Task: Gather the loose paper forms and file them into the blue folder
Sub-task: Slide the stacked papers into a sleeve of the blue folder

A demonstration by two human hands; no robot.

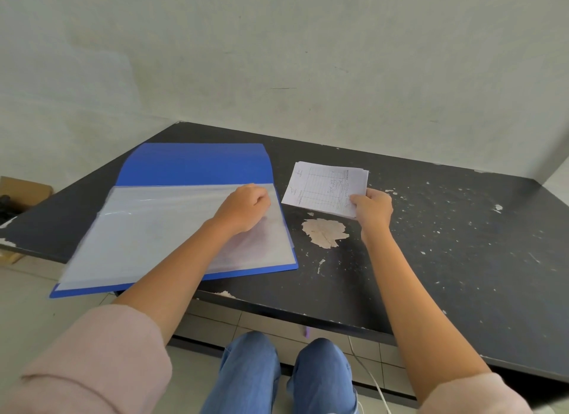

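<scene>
Right hand (372, 212) pinched shut on the near corner of the paper forms (326, 189), stack fanning away from the grip, apparently kept squared for one insertion. Left hand (246, 207) curled closed on the clear sleeve (147, 229) edge, probably parting a pocket. Blue folder (197, 164) open flat on the black table (462, 244), just left of the held stack.

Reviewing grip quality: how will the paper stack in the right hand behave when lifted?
The stack looks thin, so probably light and floppy. The right hand pinches one corner only, so the far end may droop. Its edges look uneven; sheets may fan out.
</scene>
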